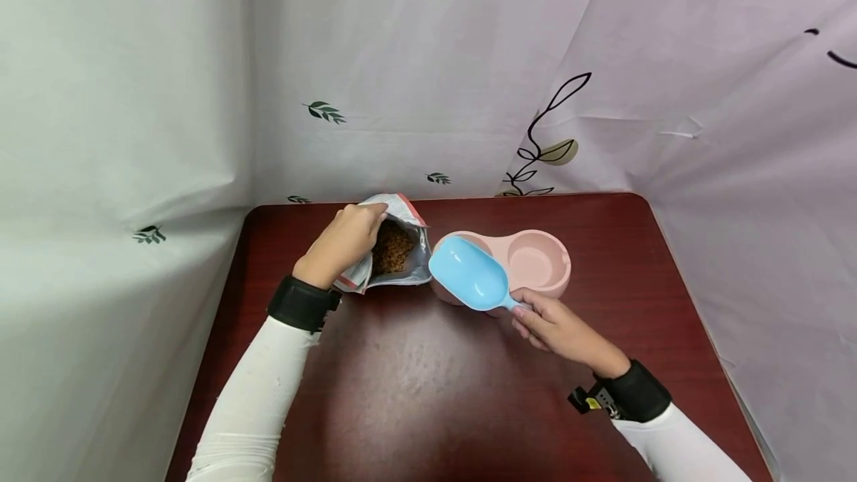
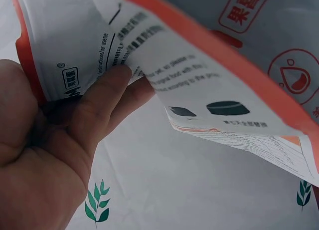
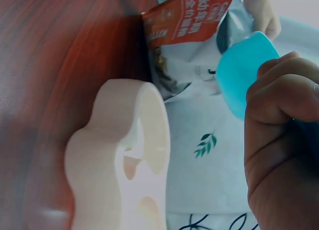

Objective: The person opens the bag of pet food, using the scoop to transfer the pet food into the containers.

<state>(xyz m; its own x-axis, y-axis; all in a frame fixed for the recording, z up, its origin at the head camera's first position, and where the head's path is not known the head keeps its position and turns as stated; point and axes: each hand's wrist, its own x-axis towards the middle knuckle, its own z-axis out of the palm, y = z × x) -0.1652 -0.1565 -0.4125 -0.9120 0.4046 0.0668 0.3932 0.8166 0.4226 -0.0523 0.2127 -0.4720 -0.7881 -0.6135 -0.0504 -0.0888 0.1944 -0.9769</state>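
Observation:
My left hand (image 1: pixel 344 240) holds the rim of an open food bag (image 1: pixel 415 262), its fingers and thumb at the top edge. Small brown kibble (image 1: pixel 392 248) shows inside the mouth. In the left wrist view the bag's printed white panel (image 2: pixel 184 85) with orange edging lies against the fingers. My right hand (image 1: pixel 552 326) grips a light blue scoop (image 1: pixel 471 274) by its handle. The scoop's inside looks bare, and it overlaps the left cup of a pink double bowl (image 1: pixel 535 262). From the right wrist, the scoop (image 3: pixel 241 73) is beside the bag's orange and white front (image 3: pixel 187 20).
A dark red wooden table (image 1: pixel 395 393) with rounded back corners carries everything. White cloth (image 1: pixel 415 58) with leaf prints hangs behind it and at both sides. The bowl's right cup (image 1: pixel 532 266) holds no food.

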